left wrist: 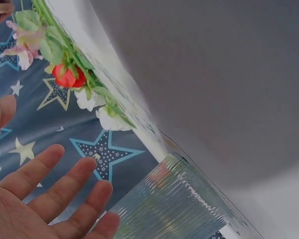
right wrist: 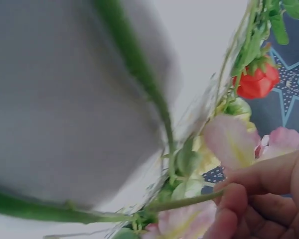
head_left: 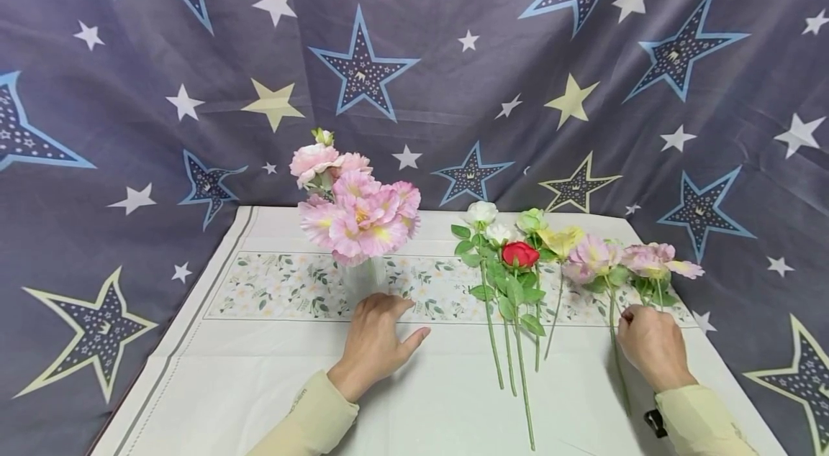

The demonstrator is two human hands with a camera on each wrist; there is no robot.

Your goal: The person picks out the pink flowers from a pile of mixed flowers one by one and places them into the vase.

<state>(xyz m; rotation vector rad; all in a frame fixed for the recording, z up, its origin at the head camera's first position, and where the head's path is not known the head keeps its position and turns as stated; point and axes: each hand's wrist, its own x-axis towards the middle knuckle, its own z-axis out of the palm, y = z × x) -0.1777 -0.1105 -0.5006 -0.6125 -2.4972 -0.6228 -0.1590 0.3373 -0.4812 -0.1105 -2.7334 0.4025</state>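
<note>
A clear ribbed vase stands left of centre with several pink flowers in it. My left hand is beside the vase's near side, its fingers spread; in the left wrist view the ribbed vase is just past the fingertips. On the right, my right hand is at the stems of two pink-purple flowers. Seen from the right wrist, thumb and finger pinch a thin green stem, with pink petals beyond. Which of the two flowers it belongs to is hard to tell.
Several loose flowers lie between the hands: white roses, a red rose, a green flower and a yellow one. Their stems point toward me. A star-patterned cloth hangs behind the white table.
</note>
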